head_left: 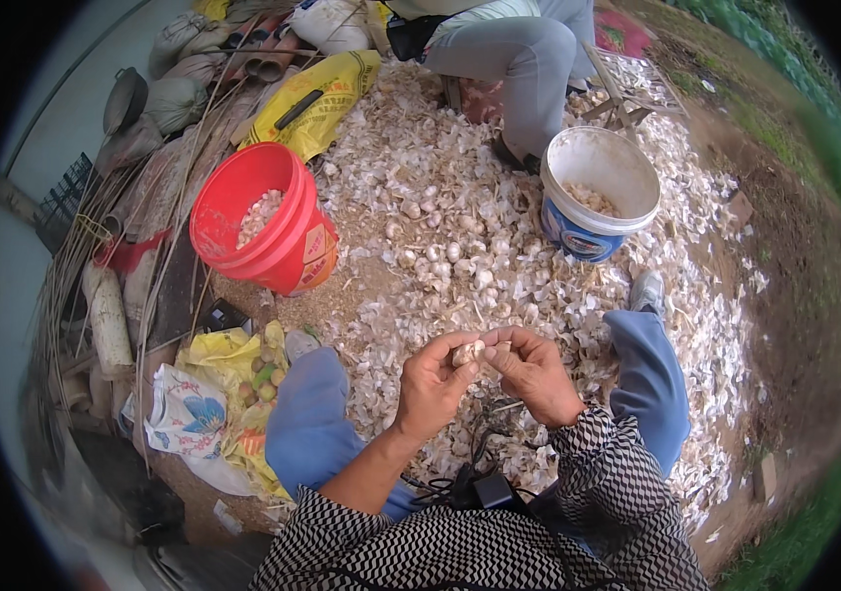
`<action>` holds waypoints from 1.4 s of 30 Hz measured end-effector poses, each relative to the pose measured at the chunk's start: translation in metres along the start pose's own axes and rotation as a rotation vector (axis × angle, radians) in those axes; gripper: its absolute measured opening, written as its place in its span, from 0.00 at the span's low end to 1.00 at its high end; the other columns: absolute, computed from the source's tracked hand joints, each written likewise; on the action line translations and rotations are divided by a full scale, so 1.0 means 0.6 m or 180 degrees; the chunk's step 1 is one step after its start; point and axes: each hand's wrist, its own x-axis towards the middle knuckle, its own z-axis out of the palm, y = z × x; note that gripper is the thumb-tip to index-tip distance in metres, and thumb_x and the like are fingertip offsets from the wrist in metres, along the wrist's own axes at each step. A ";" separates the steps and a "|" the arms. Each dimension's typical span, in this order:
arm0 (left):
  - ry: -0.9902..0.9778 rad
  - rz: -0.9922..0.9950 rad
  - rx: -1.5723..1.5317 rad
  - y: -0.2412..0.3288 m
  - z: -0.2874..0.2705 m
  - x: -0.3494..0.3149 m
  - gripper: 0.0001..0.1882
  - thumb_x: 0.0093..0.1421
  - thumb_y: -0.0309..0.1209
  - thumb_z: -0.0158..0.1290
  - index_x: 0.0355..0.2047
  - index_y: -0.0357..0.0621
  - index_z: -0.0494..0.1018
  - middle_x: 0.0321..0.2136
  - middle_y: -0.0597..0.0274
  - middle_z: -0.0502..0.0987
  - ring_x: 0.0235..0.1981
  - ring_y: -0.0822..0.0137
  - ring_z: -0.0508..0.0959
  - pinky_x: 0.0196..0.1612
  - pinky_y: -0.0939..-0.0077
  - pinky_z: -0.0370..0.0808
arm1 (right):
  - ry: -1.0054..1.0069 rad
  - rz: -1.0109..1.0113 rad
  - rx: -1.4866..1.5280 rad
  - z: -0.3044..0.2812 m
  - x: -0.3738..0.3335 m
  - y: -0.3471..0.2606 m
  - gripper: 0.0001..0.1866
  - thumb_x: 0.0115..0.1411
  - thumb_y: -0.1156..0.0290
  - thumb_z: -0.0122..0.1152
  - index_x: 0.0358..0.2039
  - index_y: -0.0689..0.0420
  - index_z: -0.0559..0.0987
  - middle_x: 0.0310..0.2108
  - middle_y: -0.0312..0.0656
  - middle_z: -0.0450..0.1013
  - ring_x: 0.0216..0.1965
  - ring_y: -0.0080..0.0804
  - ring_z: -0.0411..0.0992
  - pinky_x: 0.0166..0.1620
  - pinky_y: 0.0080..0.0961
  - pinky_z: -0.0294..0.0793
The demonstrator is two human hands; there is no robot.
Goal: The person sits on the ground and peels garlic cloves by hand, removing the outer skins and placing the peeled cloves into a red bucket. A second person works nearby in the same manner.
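Between my two hands, above the ground in front of my knees, is a small pale garlic bulb (468,353). My left hand (434,382) is closed around it, thumb and fingers pinching its left side. My right hand (533,376) is pinched at the bulb's right side; its fingertips partly hide what they grip. Beyond my hands lies a loose heap of whole garlic bulbs (455,258) among papery skins (391,187). A red bucket (317,231) at the left holds peeled-looking cloves (260,217). Another bucket, white and blue (588,234), stands at the right with cloves (593,200) inside.
Another person's leg (529,89) is at the far side, next to a wooden stool frame (617,103). At left lie a yellow sack (317,108), poles, pipes and bags. Plastic bags (189,414) with round fruit sit by my left knee; a cable and black box (492,490) lie between my legs.
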 end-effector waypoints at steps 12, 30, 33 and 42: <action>0.0129 0.0592 0.0464 -0.003 -0.010 0.003 0.16 0.53 0.20 0.51 0.44 0.35 0.70 0.29 0.62 0.72 0.20 0.78 0.72 0.20 0.86 0.67 | 0.0212 0.0463 0.0742 -0.004 0.009 0.006 0.11 0.57 0.68 0.53 0.34 0.65 0.74 0.23 0.36 0.68 0.20 0.21 0.62 0.21 0.18 0.61; 0.0251 0.0278 -0.0274 -0.015 0.004 0.016 0.17 0.55 0.18 0.49 0.47 0.37 0.68 0.26 0.64 0.74 0.22 0.79 0.72 0.24 0.86 0.73 | 0.0025 -0.0412 -0.0732 0.011 0.013 -0.033 0.11 0.55 0.72 0.57 0.37 0.65 0.73 0.27 0.38 0.73 0.26 0.19 0.69 0.27 0.14 0.68; 0.0059 0.0144 -0.0058 -0.011 0.004 0.009 0.16 0.56 0.17 0.47 0.46 0.34 0.67 0.32 0.61 0.74 0.29 0.76 0.74 0.28 0.85 0.75 | -0.0117 -0.0536 -0.0866 0.002 0.018 -0.019 0.11 0.54 0.73 0.57 0.36 0.66 0.73 0.27 0.38 0.73 0.26 0.19 0.69 0.28 0.15 0.68; 0.0208 0.0307 0.0517 -0.013 0.020 -0.002 0.14 0.53 0.15 0.48 0.42 0.33 0.71 0.33 0.57 0.74 0.26 0.74 0.76 0.22 0.85 0.75 | 0.0018 -0.0432 -0.0767 0.005 0.025 0.014 0.09 0.49 0.82 0.46 0.32 0.65 0.69 0.24 0.36 0.68 0.24 0.17 0.66 0.26 0.15 0.66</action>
